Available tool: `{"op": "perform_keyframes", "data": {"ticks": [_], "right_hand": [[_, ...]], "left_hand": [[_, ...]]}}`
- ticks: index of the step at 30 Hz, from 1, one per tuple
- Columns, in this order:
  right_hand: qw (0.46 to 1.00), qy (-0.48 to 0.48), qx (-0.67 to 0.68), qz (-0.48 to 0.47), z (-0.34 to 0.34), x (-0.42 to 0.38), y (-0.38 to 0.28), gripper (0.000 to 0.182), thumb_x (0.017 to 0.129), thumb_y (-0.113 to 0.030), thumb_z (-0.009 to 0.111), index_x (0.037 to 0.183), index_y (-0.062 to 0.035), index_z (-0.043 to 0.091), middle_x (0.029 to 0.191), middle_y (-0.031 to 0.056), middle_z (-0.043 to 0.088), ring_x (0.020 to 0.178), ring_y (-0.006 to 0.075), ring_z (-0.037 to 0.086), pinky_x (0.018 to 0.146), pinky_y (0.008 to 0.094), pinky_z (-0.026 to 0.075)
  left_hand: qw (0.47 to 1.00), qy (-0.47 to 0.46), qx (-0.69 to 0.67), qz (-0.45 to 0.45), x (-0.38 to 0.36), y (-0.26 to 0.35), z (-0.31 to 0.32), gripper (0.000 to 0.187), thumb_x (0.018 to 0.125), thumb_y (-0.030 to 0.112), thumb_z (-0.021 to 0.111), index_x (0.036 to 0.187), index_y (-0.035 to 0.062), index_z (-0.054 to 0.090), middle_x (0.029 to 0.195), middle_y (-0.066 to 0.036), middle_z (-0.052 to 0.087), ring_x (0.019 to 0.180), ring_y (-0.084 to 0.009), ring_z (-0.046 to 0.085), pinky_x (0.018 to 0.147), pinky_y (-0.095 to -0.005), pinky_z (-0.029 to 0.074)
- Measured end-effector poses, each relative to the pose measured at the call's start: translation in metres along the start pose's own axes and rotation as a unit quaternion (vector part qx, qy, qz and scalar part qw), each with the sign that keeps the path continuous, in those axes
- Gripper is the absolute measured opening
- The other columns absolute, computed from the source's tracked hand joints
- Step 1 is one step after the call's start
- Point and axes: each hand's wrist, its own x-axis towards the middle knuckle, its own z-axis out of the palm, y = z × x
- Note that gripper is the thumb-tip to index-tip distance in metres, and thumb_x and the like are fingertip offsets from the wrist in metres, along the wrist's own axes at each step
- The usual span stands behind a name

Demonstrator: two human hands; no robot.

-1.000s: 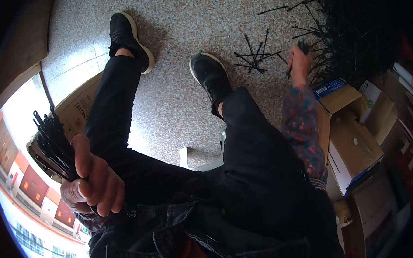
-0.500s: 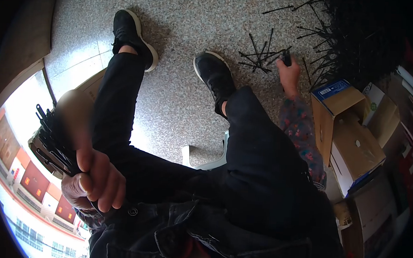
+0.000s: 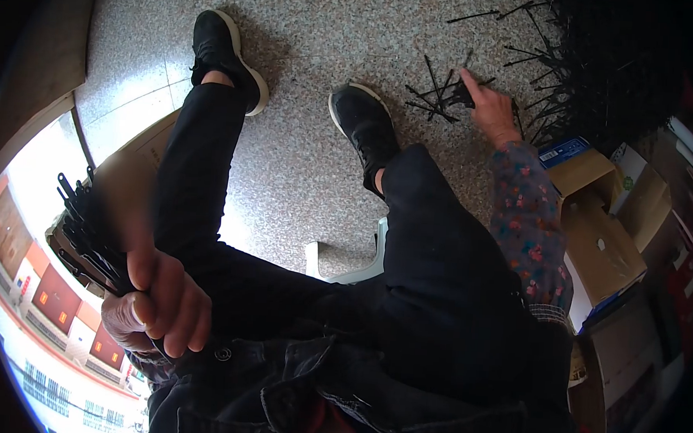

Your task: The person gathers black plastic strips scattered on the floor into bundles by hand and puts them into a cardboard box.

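Note:
My left hand [image 3: 161,305] is closed round a bundle of thin black sticks [image 3: 94,238], some with small eyelets at their tips. The bundle fans up and left from my fist, and a blurred patch covers part of it. Down on the floor, my right hand [image 3: 493,114] is at a small scatter of similar black sticks [image 3: 433,96]. Its index finger points out over them, and a dark clump of sticks shows under the fingers. The thumb and the other fingers are mostly hidden beneath the hand.
A large heap of black sticks [image 3: 605,73] fills the upper right. Opened cardboard boxes [image 3: 596,230] stand beside my right sleeve. My shoes [image 3: 360,115] rest on the speckled floor [image 3: 294,167], and part of a pale plastic stool [image 3: 355,276] shows between my legs.
My right hand has shifted slightly and turned, its index finger now stretched over the scattered sticks. The right sleeve has swung in front of the boxes. My left hand stays nearly still.

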Motion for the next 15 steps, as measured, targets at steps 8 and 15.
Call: {"op": "perform_keyframes", "data": {"ticks": [8,15], "right_hand": [[0.998,0.014,0.032,0.058,0.009,-0.009,0.009,0.055,0.065,-0.007,0.069,0.117,-0.011,0.052,0.082,0.0158,0.062,0.075,0.0381,0.058,0.064,0.0466,0.046],[0.962,-0.104,0.098,0.233,-0.031,-0.022,-0.011,0.032,0.069,-0.024,0.064,0.096,-0.006,0.062,0.086,0.0187,0.063,0.086,0.0391,0.058,0.072,0.048,0.046]], "left_hand": [[1.0,0.002,0.002,-0.001,0.0,0.0,0.001,0.029,0.083,0.004,0.059,0.092,0.0096,0.032,0.055,-0.007,0.049,0.046,-0.0227,0.058,0.048,-0.0376,0.051],[1.0,0.003,0.004,-0.004,-0.002,0.002,-0.001,0.029,0.083,0.004,0.059,0.092,0.0102,0.032,0.056,-0.007,0.05,0.046,-0.0227,0.058,0.048,-0.0376,0.051]]}}
